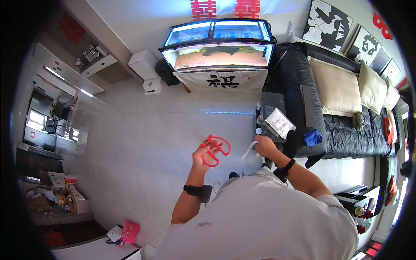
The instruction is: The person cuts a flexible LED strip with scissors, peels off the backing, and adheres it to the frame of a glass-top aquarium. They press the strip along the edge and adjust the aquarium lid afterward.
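Observation:
My left hand (202, 159) is closed around a pair of scissors with red handles (229, 146). Both handle loops stick out to the right of the fingers, and the blades are blurred and hard to make out. My right hand (266, 146) pinches a thin white strip (248, 151) that curves down to the left, apart from the scissors. Just beyond the right hand is a dark side table (273, 101) bearing a silvery-white packet (281, 122). A small white round item (258, 131) sits at its near left edge.
A lit fish tank (219, 60) stands at the far wall, above a white cloth with dark writing. A black sofa (292, 78) with beige cushions (336, 86) and a blue cloth (313, 138) lies to the right. A white bin (144, 65) and shelves are left.

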Available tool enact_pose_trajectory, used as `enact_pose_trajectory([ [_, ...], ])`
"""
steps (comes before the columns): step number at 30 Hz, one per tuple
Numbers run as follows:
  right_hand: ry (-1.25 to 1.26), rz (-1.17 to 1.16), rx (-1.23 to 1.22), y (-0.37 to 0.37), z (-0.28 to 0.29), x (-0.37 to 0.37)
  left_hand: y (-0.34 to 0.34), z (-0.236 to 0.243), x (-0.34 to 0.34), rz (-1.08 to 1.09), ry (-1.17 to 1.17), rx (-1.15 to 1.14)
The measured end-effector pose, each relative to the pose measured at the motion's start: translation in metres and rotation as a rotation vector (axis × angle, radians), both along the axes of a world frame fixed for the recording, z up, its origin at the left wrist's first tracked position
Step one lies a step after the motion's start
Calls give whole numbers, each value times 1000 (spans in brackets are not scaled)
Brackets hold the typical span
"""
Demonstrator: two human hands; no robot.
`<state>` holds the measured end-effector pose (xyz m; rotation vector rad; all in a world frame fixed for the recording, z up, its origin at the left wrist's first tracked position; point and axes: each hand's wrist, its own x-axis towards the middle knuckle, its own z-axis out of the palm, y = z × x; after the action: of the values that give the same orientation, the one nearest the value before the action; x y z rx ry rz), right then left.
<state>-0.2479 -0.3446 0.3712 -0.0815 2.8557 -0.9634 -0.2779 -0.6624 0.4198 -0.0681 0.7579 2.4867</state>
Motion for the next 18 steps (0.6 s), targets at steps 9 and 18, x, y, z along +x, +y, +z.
enact_pose_trajectory([
  [9, 148, 47, -311, -56, 50, -17, 39, 37, 9, -152, -29, 163],
  [18, 129, 169, -513, -135, 51, -47, -19, 37, 15, 23, -20, 117],
])
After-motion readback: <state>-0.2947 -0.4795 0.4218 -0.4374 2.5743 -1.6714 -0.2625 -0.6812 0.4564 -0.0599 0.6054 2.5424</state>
